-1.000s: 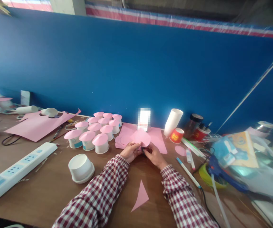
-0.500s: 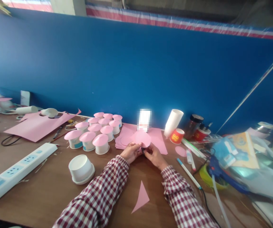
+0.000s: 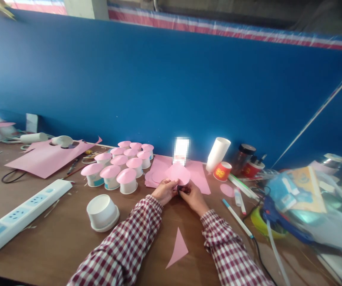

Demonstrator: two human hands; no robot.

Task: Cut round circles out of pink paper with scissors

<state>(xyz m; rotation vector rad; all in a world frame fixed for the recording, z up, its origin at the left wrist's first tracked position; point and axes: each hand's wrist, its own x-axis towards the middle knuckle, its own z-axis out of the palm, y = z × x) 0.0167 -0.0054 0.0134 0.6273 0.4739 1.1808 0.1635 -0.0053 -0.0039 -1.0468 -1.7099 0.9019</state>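
Note:
Between my hands a round pink paper disc [image 3: 178, 174] is held up over the desk. My left hand [image 3: 165, 192] is closed on the disc's lower left edge. My right hand [image 3: 194, 197] is closed round dark-handled scissors [image 3: 179, 190], whose blades are hidden behind the disc and fingers. Pink sheets [image 3: 202, 178] lie flat just behind. A pink paper scrap [image 3: 178, 250] rests on the desk [image 3: 159, 254] between my forearms. Several white cups with pink cone tops [image 3: 126, 176] stand in rows to the left.
A power strip [image 3: 24, 214] and an upturned white tub [image 3: 101, 212] are at the left. White cups [image 3: 218, 154], a red cup [image 3: 222, 171], markers [image 3: 236, 218], a tape dispenser [image 3: 281, 222] and plastic bags [image 3: 334, 222] occupy the right. Upright behind stands a blue panel [image 3: 159, 87].
The pink disc has turned or tilted slightly between my hands, and more of the dark scissor handle shows. At the far left edge, a pointed tool and a white item have come into clearer view.

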